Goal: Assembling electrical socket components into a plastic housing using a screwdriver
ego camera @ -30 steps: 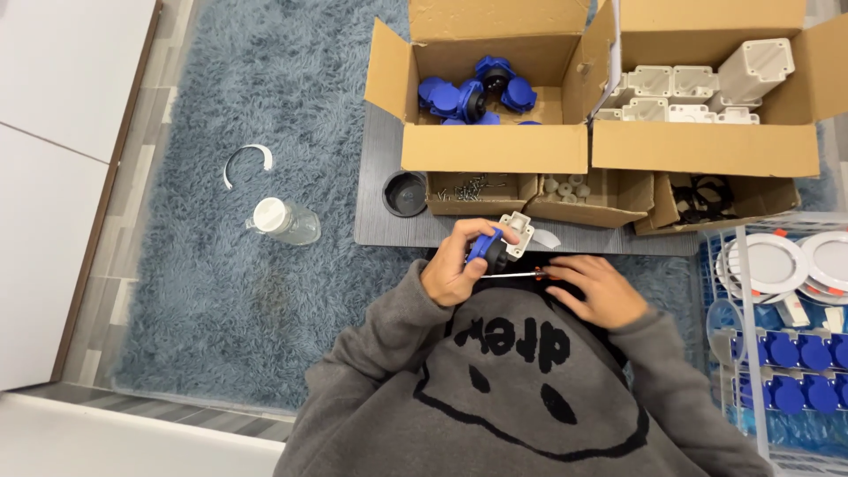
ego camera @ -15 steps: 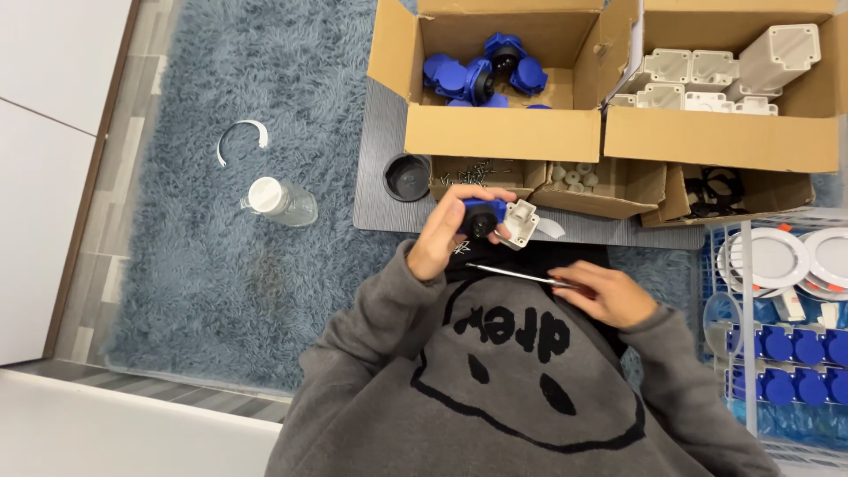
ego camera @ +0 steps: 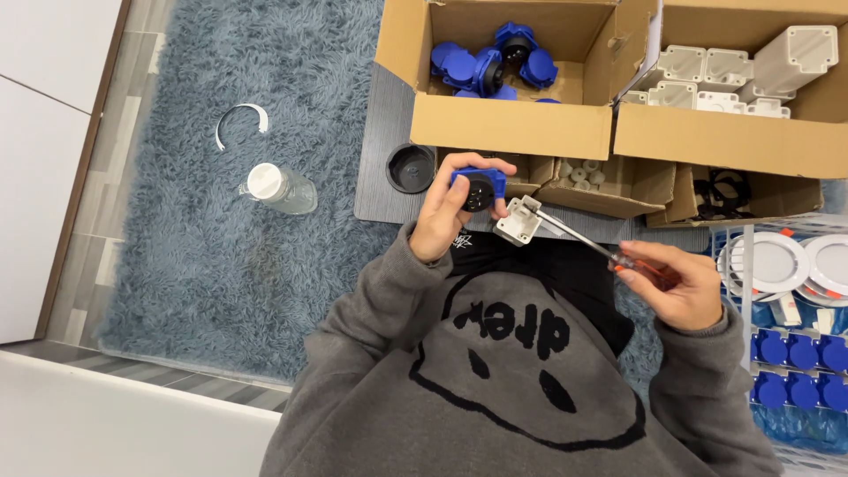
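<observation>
Blue socket (ego camera: 478, 187), round-faced with a dark centre, sits in the left hand (ego camera: 448, 212), whose fingers curl over its top and thumb presses its near side, so the hand is closed around it just above the person's grey sweatshirt (ego camera: 512, 380). Just beside the socket, on its right, is a small white plastic housing (ego camera: 518, 221); whether it hangs from the socket or is propped by the tool cannot be told. The right hand (ego camera: 676, 287) is wrapped shut around the orange handle of a screwdriver (ego camera: 587, 243), and the thin metal shaft runs up and to the left until its tip meets the white housing. Both hands are over the near edge of a dark grey surface (ego camera: 375, 190) that lies on a shaggy blue rug (ego camera: 221, 265). A black round cap (ego camera: 411, 168) rests on that surface, just left of the left hand. Behind the hands stand open cardboard boxes: one (ego camera: 512, 128) holds more blue sockets, another (ego camera: 724, 141) holds white housings, and a lower, smaller box (ego camera: 609, 181) holds small white parts. On the rug to the left lie a clear bottle with a white cap (ego camera: 278, 188) on its side and, beyond it, a white curved ring piece (ego camera: 238, 119). At the right edge are round white discs (ego camera: 777, 262) and a rack of further blue parts (ego camera: 799, 351).
</observation>
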